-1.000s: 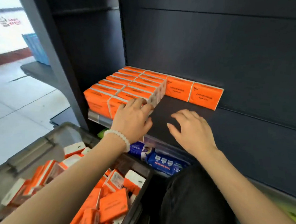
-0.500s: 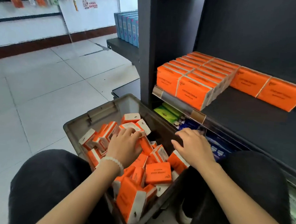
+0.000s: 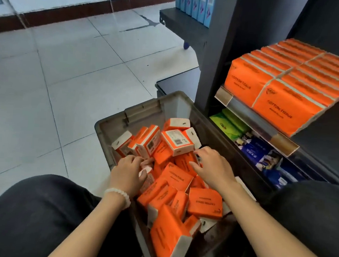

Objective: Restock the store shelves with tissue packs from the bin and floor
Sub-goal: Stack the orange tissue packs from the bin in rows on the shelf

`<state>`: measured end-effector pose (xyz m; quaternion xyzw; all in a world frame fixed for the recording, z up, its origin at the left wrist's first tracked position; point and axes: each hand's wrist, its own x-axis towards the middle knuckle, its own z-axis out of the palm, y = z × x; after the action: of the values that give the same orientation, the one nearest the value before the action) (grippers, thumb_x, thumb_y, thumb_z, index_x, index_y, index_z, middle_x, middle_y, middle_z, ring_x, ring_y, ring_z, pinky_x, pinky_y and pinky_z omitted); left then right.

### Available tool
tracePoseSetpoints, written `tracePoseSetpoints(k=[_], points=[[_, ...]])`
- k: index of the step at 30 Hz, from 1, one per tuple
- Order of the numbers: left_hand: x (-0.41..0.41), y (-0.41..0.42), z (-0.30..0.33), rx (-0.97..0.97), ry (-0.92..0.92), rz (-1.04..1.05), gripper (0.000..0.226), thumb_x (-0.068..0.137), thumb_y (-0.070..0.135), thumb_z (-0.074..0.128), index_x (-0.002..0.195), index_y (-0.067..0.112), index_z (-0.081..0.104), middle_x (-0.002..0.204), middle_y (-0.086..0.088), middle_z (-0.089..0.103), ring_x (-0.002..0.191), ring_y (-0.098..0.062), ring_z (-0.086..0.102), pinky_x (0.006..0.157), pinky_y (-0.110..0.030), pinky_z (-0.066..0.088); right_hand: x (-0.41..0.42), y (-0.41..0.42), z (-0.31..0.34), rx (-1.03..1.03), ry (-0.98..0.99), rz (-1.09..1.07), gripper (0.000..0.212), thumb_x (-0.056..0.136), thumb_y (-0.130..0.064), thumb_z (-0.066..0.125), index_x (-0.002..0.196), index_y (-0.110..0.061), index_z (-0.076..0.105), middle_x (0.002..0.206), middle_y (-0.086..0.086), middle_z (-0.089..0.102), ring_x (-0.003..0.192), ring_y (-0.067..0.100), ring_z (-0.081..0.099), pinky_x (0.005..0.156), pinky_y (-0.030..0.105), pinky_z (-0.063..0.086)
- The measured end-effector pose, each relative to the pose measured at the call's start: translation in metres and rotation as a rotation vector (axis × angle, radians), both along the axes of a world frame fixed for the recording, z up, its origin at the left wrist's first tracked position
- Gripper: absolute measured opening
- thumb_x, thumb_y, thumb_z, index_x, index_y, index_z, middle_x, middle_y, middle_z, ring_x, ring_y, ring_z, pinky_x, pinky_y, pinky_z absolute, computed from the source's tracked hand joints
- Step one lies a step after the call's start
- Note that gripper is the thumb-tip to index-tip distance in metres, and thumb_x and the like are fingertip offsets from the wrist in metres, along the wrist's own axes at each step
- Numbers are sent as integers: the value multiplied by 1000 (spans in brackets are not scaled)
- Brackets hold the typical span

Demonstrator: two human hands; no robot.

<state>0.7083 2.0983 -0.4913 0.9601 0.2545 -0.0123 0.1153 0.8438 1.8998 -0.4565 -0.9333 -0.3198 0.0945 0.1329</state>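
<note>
At lower centre of the frame, a grey plastic bin [image 3: 146, 108] holds a loose heap of orange tissue packs [image 3: 178, 178]. The left hand [image 3: 127, 174], a white bead bracelet [image 3: 117, 196] on its wrist, curls its fingers round one pack at the heap's left side. The right hand [image 3: 215, 169] lies spread on packs just right of it, gripping nothing. Neat rows of orange packs [image 3: 284, 80] stand on the dark metal shelf [image 3: 324, 135] at upper right.

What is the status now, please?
Both hands in bin. Left hand grips one tissue pack; right hand resting open on packs. Nothing blocking.
</note>
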Motion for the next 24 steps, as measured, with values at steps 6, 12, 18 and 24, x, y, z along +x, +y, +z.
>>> tracePoseSetpoints(k=[6,12,18,24], points=[[53,33,-14,15,-48,46,40,91,41,51,125,21,50,124,-1,53,112,-20,51,86,-34,49,33,36,-38,-72,-65,86,61,84,-46,62,136,-21,42,138,-2,44,126,17,41,101,33,36],[108,57,-44,27,24,28,47,91,43,50,130,18,43,122,-5,52,113,-23,49,90,-37,45,54,69,-88,-58,-94,150,73,66,-36,81,130,-16,52,132,5,52,123,25,47,99,40,38],[131,65,-64,-45,58,72,47,92,30,52,135,17,37,127,-14,48,116,-31,46,90,-40,43,69,76,-113,121,-211,162,53,59,-22,82,108,-10,65,108,8,65,97,30,63,78,39,52],[125,57,-48,-78,-3,27,49,86,20,52,133,17,40,121,-13,49,110,-32,46,85,-40,43,73,60,-87,326,-121,12,36,70,-16,73,104,-8,63,99,7,63,91,28,62,72,38,53]])
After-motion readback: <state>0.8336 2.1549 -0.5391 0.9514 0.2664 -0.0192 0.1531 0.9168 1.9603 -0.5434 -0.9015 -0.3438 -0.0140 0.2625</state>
